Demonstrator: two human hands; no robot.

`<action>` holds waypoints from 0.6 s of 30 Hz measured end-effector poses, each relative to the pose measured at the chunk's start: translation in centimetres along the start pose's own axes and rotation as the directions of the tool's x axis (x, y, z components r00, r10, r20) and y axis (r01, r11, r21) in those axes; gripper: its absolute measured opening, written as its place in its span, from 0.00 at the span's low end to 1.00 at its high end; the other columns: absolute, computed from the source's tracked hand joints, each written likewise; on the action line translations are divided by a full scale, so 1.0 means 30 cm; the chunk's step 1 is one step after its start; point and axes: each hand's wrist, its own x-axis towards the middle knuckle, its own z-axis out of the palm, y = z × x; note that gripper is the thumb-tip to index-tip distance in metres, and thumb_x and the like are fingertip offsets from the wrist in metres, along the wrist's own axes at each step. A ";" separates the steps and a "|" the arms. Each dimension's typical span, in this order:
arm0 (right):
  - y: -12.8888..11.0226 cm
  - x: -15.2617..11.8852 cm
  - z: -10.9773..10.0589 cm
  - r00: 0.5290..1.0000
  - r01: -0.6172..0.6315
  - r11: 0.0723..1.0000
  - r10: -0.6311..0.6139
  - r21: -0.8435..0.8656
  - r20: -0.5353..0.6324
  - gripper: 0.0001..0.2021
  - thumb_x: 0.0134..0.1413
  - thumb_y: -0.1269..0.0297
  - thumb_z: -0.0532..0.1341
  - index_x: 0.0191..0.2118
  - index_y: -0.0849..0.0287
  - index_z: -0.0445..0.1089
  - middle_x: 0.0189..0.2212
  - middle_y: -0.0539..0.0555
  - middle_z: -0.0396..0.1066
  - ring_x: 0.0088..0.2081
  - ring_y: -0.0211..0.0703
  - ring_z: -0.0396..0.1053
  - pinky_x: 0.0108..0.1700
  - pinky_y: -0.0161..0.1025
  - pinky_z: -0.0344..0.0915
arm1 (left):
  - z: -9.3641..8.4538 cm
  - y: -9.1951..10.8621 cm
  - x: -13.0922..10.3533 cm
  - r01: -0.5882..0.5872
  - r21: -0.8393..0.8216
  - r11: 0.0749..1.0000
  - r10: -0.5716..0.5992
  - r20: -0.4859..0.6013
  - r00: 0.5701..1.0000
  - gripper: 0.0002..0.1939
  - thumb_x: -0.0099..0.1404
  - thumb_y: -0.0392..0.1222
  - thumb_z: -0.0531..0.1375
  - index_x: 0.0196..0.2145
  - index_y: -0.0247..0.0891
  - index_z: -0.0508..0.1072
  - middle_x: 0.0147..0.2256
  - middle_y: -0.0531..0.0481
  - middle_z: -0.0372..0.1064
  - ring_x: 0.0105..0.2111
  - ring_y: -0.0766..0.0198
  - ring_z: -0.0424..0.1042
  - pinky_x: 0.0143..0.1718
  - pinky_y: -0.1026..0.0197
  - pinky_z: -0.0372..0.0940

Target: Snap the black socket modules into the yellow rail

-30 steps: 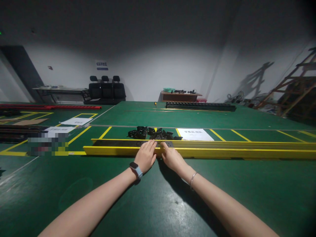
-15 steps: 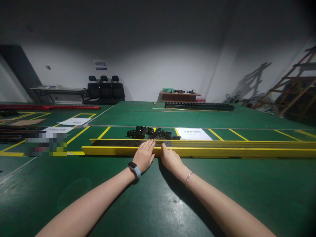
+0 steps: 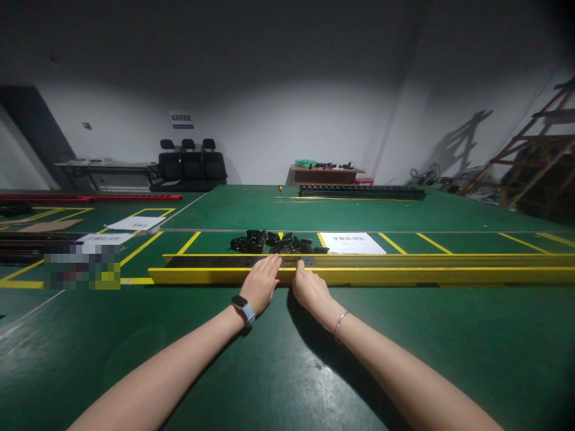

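Head view: yellow channel lined at the left end only, reads as early stage

Nearest: smooth green work surface (image 3: 287,374), both forearms reaching across it.

Hands: left hand (image 3: 261,280) palm down over the channel's near wall, fingers long and together, tips reaching inside. Can't tell if it grips or just presses. Right hand (image 3: 311,290) near it, narrow gap between, fingers curled, fingertip end at the dark grey flat plate with small holes (image 3: 308,261). Knuckles hide the contact, so can't tell if it's pinching.

Main part: long straight yellow U-shaped channel (image 3: 404,276), lying flat crosswise under both hands. Left end in view, right end runs out of frame.

Done, as far as visible: flat black strip (image 3: 211,261) lies in the channel from near the left end up to the left hand. Grey plate sits in the channel too, just past the right fingertips. Whether strip and plate meet: hidden by the hands.

Left, my read: right of the plate the inside shows yellow, no inserts visible, so most of the visible run looks undone. Heap of loose glossy black pieces (image 3: 251,240) just behind the channel, looks unused. Can't make out single shapes.

Farther back: white printed paper sheet (image 3: 353,243) right of the heap, then long black ribbed bar (image 3: 362,192), role unclear.
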 end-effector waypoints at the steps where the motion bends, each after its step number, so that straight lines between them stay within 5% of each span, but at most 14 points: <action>1: 0.007 0.004 -0.002 1.000 -0.017 1.000 0.017 0.002 0.008 0.18 0.58 0.73 0.46 0.54 0.70 0.53 0.36 0.69 0.72 0.39 0.53 0.74 0.38 0.43 0.67 | -0.001 0.000 0.000 0.000 -0.002 1.000 0.000 -0.001 1.000 0.26 0.64 0.37 0.52 0.60 0.31 0.55 0.59 0.38 0.56 0.60 0.54 0.54 0.60 0.50 0.52; 18: 0.056 0.007 -0.043 0.992 -0.109 0.994 0.110 -0.022 0.062 0.17 0.56 0.76 0.47 0.52 0.75 0.55 0.36 0.73 0.71 0.41 0.54 0.73 0.39 0.45 0.67 | 0.002 -0.001 -0.002 -0.002 -0.003 1.000 0.002 0.001 1.000 0.27 0.64 0.37 0.52 0.60 0.31 0.54 0.59 0.38 0.56 0.60 0.54 0.54 0.59 0.50 0.52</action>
